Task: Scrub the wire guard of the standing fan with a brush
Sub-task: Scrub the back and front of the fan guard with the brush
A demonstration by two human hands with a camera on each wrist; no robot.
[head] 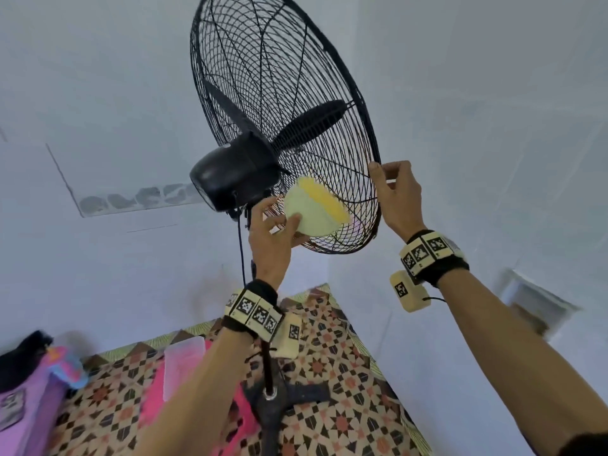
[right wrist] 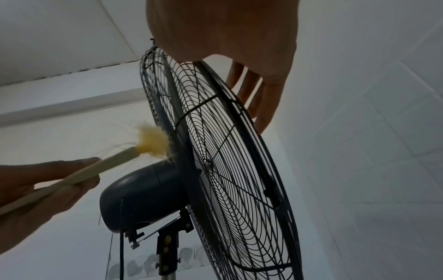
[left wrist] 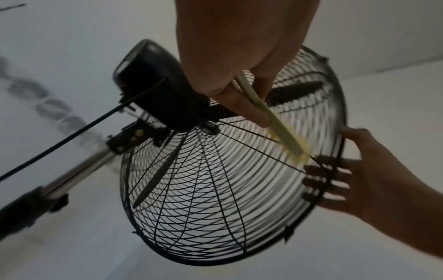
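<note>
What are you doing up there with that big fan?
A person is cleaning a standing fan. The left hand holds a pale brush and presses its yellow bristles against the back of the black wire guard, near the motor. The right hand holds the guard's rim to steady it, its fingers lying across the front. The blades look still.

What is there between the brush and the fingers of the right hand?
Only the wire guard: brush behind, right hand fingers in front, left wrist view.
</note>
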